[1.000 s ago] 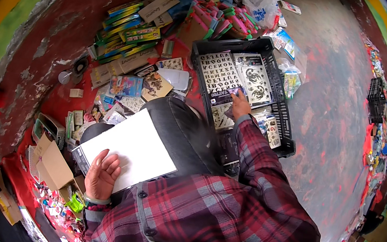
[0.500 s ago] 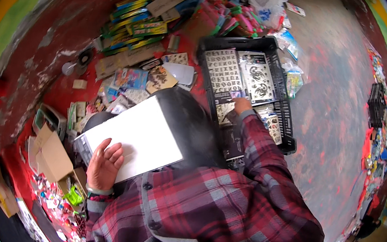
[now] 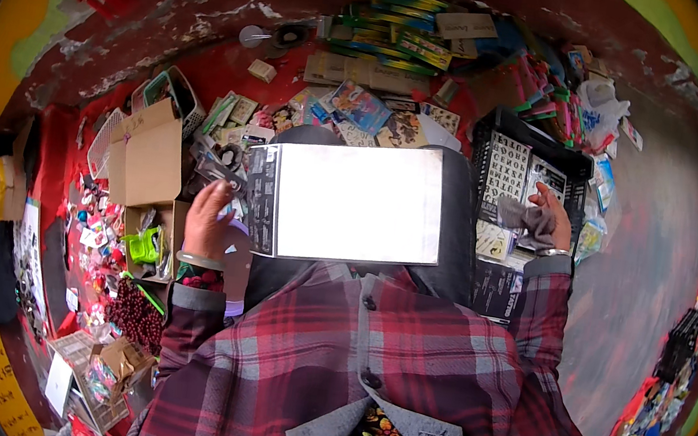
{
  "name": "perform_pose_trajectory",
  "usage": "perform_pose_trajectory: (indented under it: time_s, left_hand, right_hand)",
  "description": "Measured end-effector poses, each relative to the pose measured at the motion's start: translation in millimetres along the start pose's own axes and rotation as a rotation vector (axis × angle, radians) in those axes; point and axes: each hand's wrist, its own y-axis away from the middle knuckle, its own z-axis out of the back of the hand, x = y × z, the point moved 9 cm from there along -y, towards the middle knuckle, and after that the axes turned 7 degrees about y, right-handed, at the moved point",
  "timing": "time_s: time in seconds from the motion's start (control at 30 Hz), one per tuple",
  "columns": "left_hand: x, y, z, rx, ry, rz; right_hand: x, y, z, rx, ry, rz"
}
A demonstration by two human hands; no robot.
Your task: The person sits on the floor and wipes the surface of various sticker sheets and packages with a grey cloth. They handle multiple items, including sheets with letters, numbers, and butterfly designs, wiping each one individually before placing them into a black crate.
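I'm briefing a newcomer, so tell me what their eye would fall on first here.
A bright white sheet lying across the person's lap stands out first. To its right, the right hand is over a black crate of patterned sheets, with crumpled grey cloth against the hand. On the left, a bright green object shows in an open cardboard box.

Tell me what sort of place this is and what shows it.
Probably a storeroom or informal stall for small goods: a black crate holding printed sheets, stacked yellow-and-green packets and an open cardboard box suggest it.
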Motion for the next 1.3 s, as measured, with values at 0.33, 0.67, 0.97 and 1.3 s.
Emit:
perform_pose_trajectory:
  time_s: [0.33, 0.67, 0.97, 1.3]
  left_hand:
    - [37.1, -8.6, -23.3, 0.253, 0.257, 0.168]
    - [17.1, 5.6, -76.2, 0.4, 0.296, 0.327]
    - [3.2, 16.6, -50.1, 0.442, 0.252, 0.113]
    - [6.4, 22.8, 20.4, 0.278, 0.167, 0.04]
  right_hand:
    - [25.2, 48.5, -151.0, 0.396, 0.882, 0.079]
    - [55.6, 51.8, -265.5, 0.411, -0.121, -0.074]
    - [-26.6, 139.7, -446.9, 0.893, 0.785, 1.098]
    - [-84.2, 136.3, -446.2, 0.703, 1.529, 1.328]
